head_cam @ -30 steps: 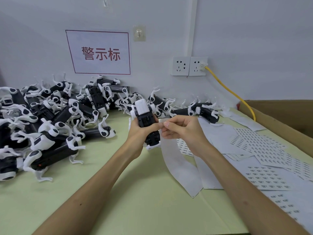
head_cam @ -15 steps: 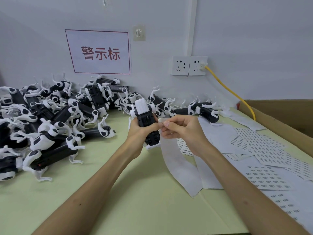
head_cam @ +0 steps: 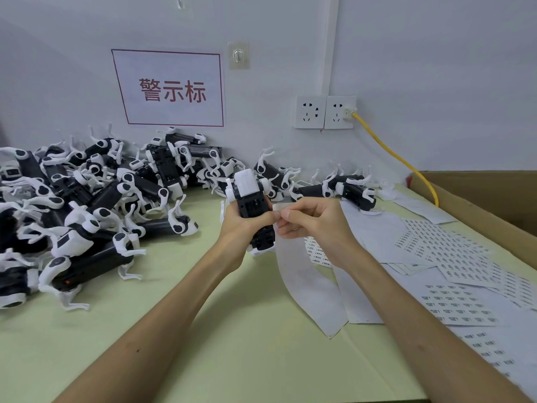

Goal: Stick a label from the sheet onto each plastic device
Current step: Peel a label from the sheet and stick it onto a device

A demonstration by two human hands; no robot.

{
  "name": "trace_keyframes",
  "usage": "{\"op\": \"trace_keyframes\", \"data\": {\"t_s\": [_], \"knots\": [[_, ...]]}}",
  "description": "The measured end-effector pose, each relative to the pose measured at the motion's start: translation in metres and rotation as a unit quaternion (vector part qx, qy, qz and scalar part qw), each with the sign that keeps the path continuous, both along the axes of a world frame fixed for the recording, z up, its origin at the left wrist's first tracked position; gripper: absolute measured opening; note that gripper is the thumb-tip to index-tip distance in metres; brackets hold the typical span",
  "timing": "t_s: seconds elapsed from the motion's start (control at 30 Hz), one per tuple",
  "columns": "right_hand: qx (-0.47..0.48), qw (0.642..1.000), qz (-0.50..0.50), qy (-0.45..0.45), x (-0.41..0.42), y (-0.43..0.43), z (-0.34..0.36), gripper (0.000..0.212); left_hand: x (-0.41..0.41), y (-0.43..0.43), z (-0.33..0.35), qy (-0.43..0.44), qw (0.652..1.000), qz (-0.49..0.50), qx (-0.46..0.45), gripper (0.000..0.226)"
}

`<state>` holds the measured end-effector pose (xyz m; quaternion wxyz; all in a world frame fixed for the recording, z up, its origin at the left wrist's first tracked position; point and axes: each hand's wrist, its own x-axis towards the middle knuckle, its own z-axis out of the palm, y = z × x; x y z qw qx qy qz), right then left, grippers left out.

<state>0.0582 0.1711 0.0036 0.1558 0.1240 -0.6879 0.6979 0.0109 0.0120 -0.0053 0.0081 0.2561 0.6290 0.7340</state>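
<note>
The left hand has its grip closed round a black-and-white plastic device, held upright over the bench. Just right of the device, the right hand pinches the top of a white label sheet that trails down onto the bench.

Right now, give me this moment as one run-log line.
left hand: grips device | right hand: pinches top of paper strip beside device | device pile: table left | label sheets: table right
</note>
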Motion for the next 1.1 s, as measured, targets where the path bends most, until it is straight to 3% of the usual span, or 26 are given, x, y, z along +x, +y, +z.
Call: {"op": "trace_keyframes", "data": {"t_s": [1.1], "knots": [[-0.008,1.000,0.004,-0.007,0.0020,-0.0007,0.0020,0.014,-0.0008,-0.0019,0.0001,-0.004,1.000,-0.019,0.019,0.017]]}}
